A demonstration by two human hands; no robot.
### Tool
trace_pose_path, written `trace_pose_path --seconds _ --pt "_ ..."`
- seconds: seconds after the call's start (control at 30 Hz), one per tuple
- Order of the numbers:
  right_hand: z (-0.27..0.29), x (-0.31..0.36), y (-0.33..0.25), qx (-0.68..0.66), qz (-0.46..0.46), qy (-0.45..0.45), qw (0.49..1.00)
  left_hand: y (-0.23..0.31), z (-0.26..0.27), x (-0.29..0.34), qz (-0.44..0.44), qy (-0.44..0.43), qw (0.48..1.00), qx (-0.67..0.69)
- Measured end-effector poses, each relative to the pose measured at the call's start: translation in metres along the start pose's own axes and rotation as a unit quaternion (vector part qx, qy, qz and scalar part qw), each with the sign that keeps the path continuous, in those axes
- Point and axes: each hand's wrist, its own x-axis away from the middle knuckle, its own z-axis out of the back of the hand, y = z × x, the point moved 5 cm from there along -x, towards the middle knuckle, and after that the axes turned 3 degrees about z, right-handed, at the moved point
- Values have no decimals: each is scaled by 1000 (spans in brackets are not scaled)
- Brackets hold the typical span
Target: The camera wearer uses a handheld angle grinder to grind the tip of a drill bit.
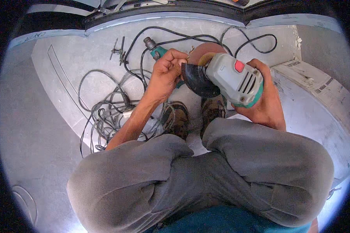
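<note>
My right hand (266,99) is wrapped round the body of an angle grinder (229,73) with a grey head, a red button and a teal housing. A reddish-brown disc (208,50) is on the grinder, and a black guard (198,79) covers part of it. The fingers of my left hand (165,73) are pinched together at the disc's left edge, beside the guard. What they grip, if anything, is hidden. Just behind that hand lies a teal power tool (155,50) with a grey chuck-like end, partly covered by the hand.
Tangled black cables (109,112) lie left of my shoes (214,110), with another cable (260,37) looping behind the grinder. A small metal clamp-like piece (118,50) rests at the back left. To the right stands a worn cardboard box (315,79). A dark frame (163,9) runs along the back.
</note>
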Motion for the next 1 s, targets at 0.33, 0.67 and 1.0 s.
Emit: trace_pose_path --seconds 0.33,0.67,1.0 --pt "-5 0 4 -12 -15 -4 1000 1 3 1 0 8 998 -61" --pt "-3 1 0 -6 -23 -10 1000 -1 9 -3 9 5 1000 -27" --pt "-2 2 -4 7 -8 6 1000 3 7 -3 -28 -7 999 -23"
